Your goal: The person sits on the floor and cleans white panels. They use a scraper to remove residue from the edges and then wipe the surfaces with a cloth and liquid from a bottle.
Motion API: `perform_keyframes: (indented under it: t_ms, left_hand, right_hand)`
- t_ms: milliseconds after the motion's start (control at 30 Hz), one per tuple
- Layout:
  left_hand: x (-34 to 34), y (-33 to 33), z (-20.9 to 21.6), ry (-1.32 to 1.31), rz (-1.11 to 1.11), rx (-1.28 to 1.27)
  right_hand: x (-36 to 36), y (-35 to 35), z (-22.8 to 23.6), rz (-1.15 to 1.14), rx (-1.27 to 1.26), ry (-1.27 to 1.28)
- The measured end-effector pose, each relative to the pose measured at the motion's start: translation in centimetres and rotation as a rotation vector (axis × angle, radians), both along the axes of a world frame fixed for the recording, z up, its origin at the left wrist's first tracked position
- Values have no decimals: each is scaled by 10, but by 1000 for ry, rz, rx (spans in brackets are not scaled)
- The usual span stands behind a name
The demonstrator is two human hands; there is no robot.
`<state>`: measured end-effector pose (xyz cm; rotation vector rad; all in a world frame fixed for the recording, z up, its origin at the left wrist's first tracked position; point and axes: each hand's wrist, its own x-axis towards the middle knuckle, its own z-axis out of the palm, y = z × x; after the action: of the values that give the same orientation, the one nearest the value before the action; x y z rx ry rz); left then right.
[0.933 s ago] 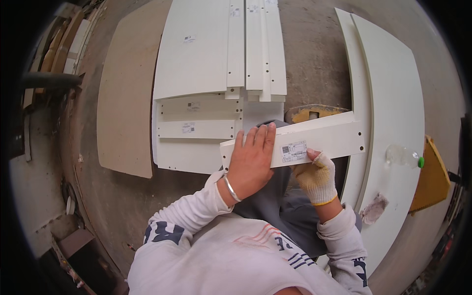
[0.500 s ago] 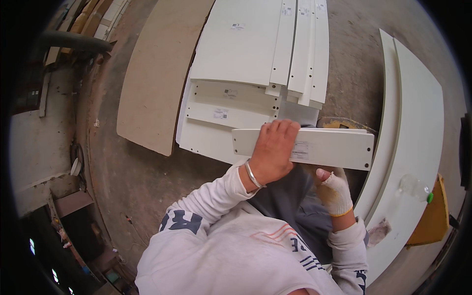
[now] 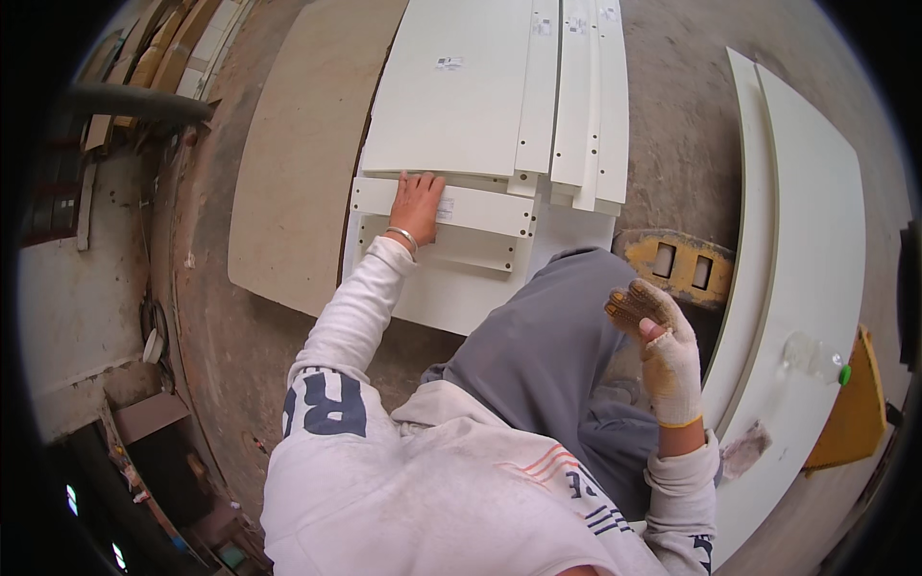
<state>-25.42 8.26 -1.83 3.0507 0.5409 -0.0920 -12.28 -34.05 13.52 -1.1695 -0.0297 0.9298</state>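
Note:
My bare left hand, with a metal bangle at the wrist, grips a narrow white board over its far edge. This board bears a paper label and has holes near its ends. It lies over other narrow white boards on the pile, partly covering them. My right hand wears a pale knit glove with a brown-coated palm, its thumb tip bare. It hovers above my right knee, fingers loosely bent and apart from the thumb, holding nothing.
Large white panels and long white strips are stacked ahead. A brown board lies left of them. On the right, long white panels carry a clear bottle. A yellow slotted block sits beyond my right hand.
My left hand has carried the narrow board left and away from me onto the pile. My right hand, which was beside the board's near edge, now stands apart from it.

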Motion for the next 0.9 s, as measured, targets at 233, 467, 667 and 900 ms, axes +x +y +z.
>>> perform_keyframes:
  t_ms: [233,467,667,900]
  left_hand:
    - [7,-2,-10,54,91,65]
    - [-18,-15,-12,-87,236,17]
    - [-74,-5,-2,39,12,24]
    - [-62,-22,-1,56,101,-175]
  right_hand:
    - [1,1,8,46,-108,-89]
    - [2,4,6,114,-116,-37]
    - [-1,6,6,176,-186,-88]
    - [-2,9,5,265,-251,-130]
